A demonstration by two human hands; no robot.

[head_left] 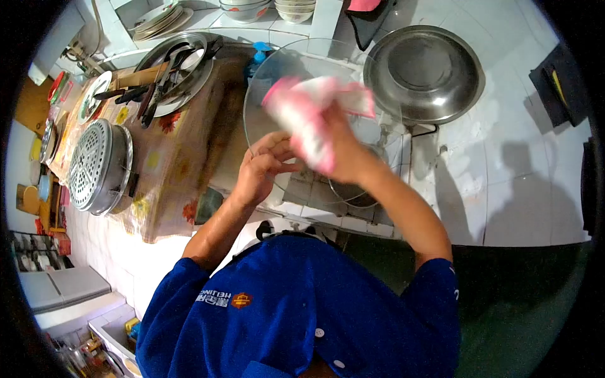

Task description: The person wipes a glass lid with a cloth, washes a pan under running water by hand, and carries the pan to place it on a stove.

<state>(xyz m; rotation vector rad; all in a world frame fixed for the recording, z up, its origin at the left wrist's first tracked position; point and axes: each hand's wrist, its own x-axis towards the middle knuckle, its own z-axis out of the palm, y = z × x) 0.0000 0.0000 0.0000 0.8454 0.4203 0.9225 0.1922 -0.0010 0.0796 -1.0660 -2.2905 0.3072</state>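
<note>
A large round sheet of clear glass (302,58) is held tilted in front of me, over the tiled counter. My left hand (259,171) grips its lower left rim, with the fingers curled round the edge. In my right hand (343,146) is a bunched pink and white cloth (302,123), lying over the glass surface and blurred by motion. Some of the right fingers are hidden by the cloth. Through the glass, dim shapes on the counter show.
An upturned metal basin (428,72) lies right of the glass. Behind its left edge stands a blue pump bottle (254,68). To the left, a flowered tablecloth (170,160) carries a steamer pot (97,167) and a metal bowl with knives (148,104). Bowls (247,11) line the back shelf.
</note>
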